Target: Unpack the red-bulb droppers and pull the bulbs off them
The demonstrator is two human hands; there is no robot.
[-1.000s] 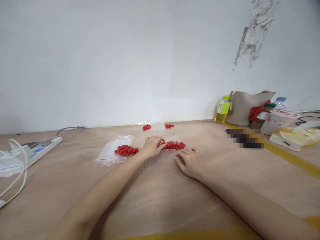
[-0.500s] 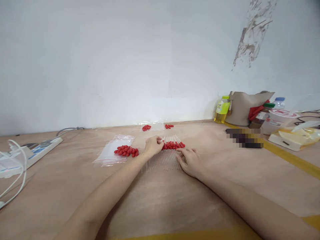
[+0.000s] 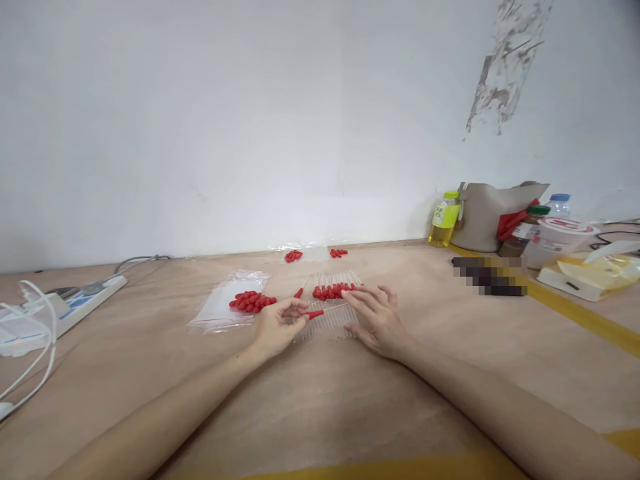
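Pinching a red bulb (image 3: pixel 315 314) between thumb and fingers of the left hand (image 3: pixel 277 327), with most of it showing just past the fingertips. Fitted with a thin clear tube (image 3: pixel 334 307), reaching toward the right hand (image 3: pixel 380 320). Holding the right hand with fingers loosely spread and thumb apart, close to the tube's far end; cannot tell whether touching it.

Likely very light overall. Probably soft and a little grippy at the bulb, so easy to squeeze out of shape; probably stiff, smooth and slippery along the tube, and fragile if made of glass, though impossible to tell from plastic here. Best taken by the bulb near its joint with the tube, steadying the tube lightly near the same joint and avoiding any sideways bending.

Pointing tube-first away from the left fingertips, toward the right hand. Lying with the long axis nearly along the line between both hands, only slightly tilted, and crosswise to the row of red-topped tubes (image 3: pixel 333 292) just beyond the gap between the hands. Set above loose clear tubes (image 3: pixel 327 328) spread between the hands, and well inward of the pile of red bulbs (image 3: pixel 247 301) beyond the left hand.
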